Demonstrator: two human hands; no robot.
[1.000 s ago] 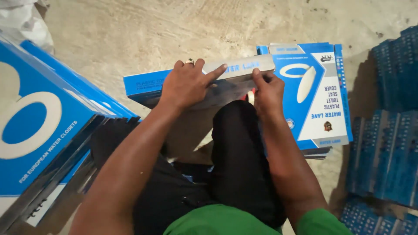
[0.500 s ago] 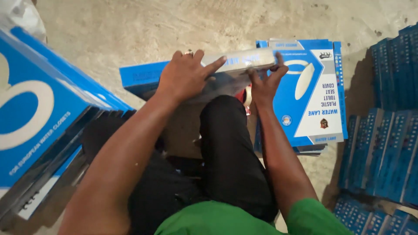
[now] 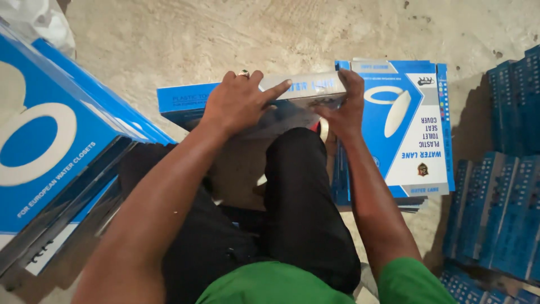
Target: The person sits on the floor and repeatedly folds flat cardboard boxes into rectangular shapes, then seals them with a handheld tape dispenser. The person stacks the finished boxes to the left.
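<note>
Nearest the camera: green sleeves at the bottom edge, black trousers (image 3: 298, 225) with one knee raised in the middle of the view. Bare forearms reaching forward on either side of that knee.

Just past the knee: a flat blue carton (image 3: 197, 101) held on edge across the lap, its long top side grey-white and turned up. Left hand (image 3: 239, 104) lying over that top side, palm down, fingers (image 3: 275, 90) spread narrow and pressing along the edge, a ring on one finger. Right hand (image 3: 343, 110) at the carton's right end, thumb over the top corner, fingers curled down the end face and closed on it. Both hands gripping the same carton; carton resting against the knee, above the floor.

To the left, close by: a leaning stack of large blue cartons (image 3: 56, 157) with a white oval ring printed on the face, tilted toward the legs.

To the right, just behind the right hand: a pile of flat blue-and-white cartons (image 3: 416, 129) lying on the floor, printed with an oval seat shape, touching or nearly touching the held carton's end; cannot tell which.

Far right: bundles of dark blue packs (image 3: 495, 202), standing side by side.

Beyond everything: bare concrete floor (image 3: 185, 34), pale and scuffed; a white plastic bag (image 3: 39, 22) in the top left corner.
</note>
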